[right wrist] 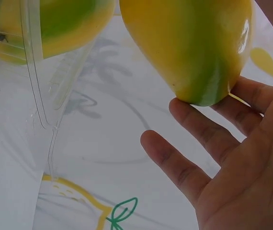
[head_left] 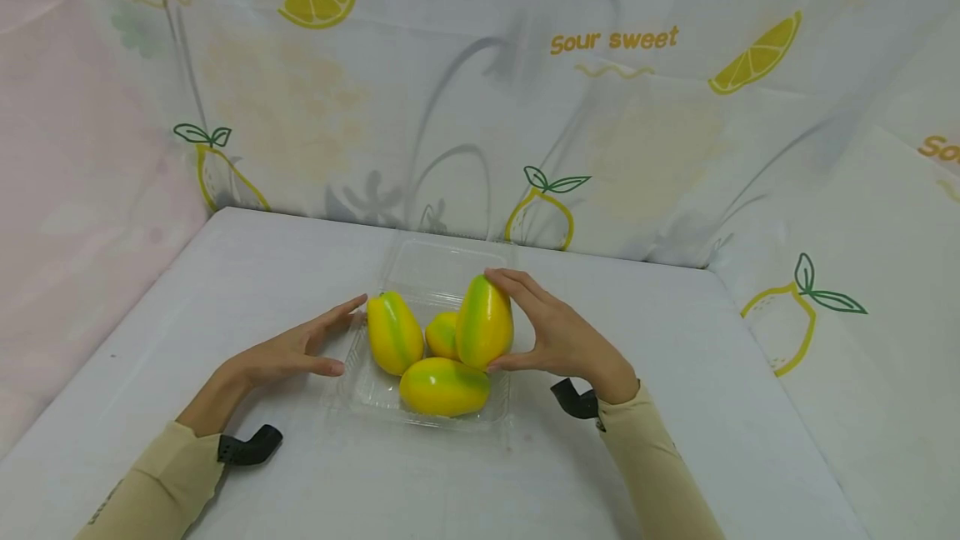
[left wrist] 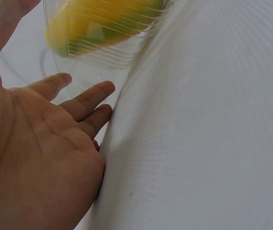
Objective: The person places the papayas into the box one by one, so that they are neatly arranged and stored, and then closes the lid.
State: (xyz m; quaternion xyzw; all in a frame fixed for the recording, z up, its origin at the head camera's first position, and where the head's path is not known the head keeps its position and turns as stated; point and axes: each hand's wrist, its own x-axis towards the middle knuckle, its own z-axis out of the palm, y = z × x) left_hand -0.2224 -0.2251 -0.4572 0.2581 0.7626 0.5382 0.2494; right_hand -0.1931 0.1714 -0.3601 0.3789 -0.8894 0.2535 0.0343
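A papaya (head_left: 484, 323), glossy yellow with green streaks, is gripped upright between the thumb and fingers of my right hand (head_left: 558, 336). It stands over the right side of a clear plastic clamshell box (head_left: 367, 394). In the right wrist view, fingertips press against the green end of the held papaya (right wrist: 194, 52). Three more papayas are in the box: one upright at left (head_left: 394, 333), one lying across the front (head_left: 444, 387), and one behind (head_left: 442, 335), partly hidden. My left hand (head_left: 288, 350) is spread beside the box's left wall, holding nothing; the left wrist view shows its fingers extended near the ribbed plastic.
The box's transparent lid (head_left: 450, 265) lies folded open towards the back of the white table (head_left: 645, 457). Behind the table hangs a lemon-printed cloth (head_left: 465, 107), which also rises at both sides. Black curved wrist pieces (head_left: 251, 446) stick out from both sleeves.
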